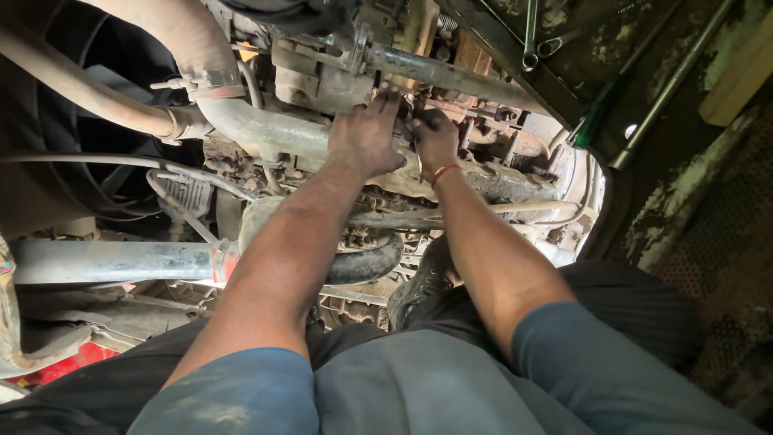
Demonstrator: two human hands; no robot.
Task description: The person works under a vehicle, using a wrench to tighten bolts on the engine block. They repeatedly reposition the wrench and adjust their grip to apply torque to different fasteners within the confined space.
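Where both hands meet, deep in the grimy engine bay: small rusty fitting (407,121). Left hand (366,137) curled over it, knuckles up; right hand (435,137) pinching beside. Grey pipe (266,129) just left, spanners (535,40) well apart on the upper ledge.

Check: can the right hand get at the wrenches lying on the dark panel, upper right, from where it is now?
Probably yes. The right hand is down on the engine, and the wrenches lie in the open above it on the dark panel, nothing over them. The grey pipe crosses between; lifting over it looks feasible.
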